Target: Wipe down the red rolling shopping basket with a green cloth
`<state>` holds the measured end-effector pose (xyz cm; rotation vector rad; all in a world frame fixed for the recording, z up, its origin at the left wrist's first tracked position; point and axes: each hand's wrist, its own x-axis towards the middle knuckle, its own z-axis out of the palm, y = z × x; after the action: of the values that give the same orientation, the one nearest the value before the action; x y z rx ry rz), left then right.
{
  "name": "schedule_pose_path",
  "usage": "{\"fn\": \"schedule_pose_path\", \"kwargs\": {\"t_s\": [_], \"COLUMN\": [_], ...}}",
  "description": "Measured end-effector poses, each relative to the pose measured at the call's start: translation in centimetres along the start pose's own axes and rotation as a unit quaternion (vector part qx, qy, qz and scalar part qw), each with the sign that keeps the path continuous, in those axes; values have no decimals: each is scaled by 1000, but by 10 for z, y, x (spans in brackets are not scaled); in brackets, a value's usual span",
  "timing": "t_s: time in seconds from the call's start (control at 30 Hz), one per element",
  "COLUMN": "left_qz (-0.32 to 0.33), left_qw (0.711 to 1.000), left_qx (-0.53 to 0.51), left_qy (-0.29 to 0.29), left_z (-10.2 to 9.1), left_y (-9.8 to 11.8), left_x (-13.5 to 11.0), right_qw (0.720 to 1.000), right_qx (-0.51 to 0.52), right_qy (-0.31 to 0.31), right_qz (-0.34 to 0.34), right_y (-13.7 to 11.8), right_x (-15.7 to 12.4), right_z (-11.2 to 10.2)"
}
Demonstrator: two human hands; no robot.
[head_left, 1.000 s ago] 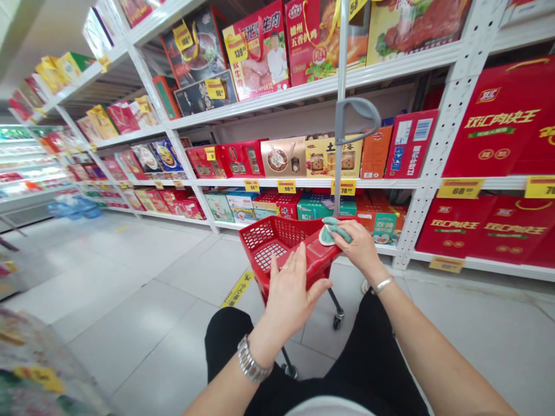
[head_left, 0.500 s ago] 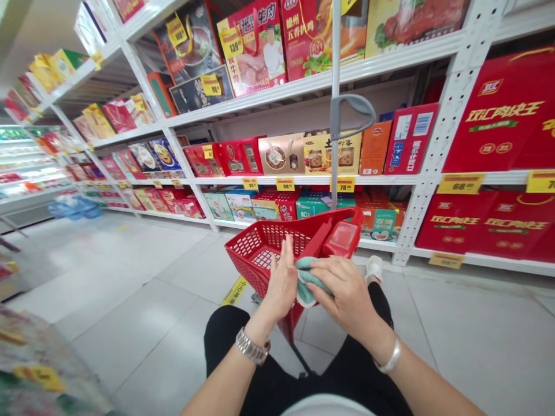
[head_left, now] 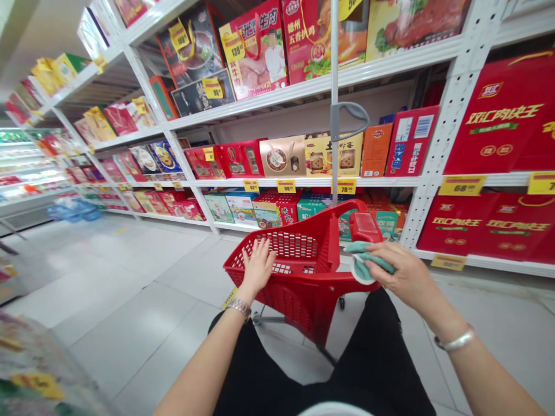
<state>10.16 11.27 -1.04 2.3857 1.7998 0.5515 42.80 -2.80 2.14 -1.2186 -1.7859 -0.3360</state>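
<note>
Left hand (head_left: 259,266), fingers spread, rests on a red shopping trolley (head_left: 299,300); right hand (head_left: 407,274) grips a teal cloth (head_left: 368,252) at the rim.

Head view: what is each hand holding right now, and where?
The right hand fingers pinch a teal cloth by its folded top edge, at the red basket's rim. The left hand holds nothing, resting on the basket.

White perforated metal shelving (head_left: 451,110), boxed food gift sets (head_left: 281,157), pale tiled floor (head_left: 130,260), lit chiller case (head_left: 26,167)
</note>
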Motion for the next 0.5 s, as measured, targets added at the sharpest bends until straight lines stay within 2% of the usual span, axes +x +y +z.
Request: {"fn": "schedule_pose_path", "kwargs": {"t_s": [0.07,0.13,0.23,0.3,0.37,0.5], "left_qz": [-53,-72,-69,-69,-67,-44], "left_qw": [997,994,988,984,984,988], "left_qx": [57,75,109,120,115,107], "left_qy": [-21,-34,-82,-112,-119,-101], "left_z": [1,3,12,21,30,42], "left_y": [-32,-58,-82,-86,-84,-63], "left_x": [8,9,4,-1,-6,-18], "right_qw": [999,997,994,993,991,987], "right_qx": [-28,-64,-106,-114,-121,-138], "right_qy": [17,25,1,-29,-45,-73], "right_qz": [14,22,3,-21,-36,-24], "right_y": [20,32,30,20,10,-5], "right_x": [1,1,-4,-10,-14,-12], "right_z": [-6,-7,8,29,55,106]}}
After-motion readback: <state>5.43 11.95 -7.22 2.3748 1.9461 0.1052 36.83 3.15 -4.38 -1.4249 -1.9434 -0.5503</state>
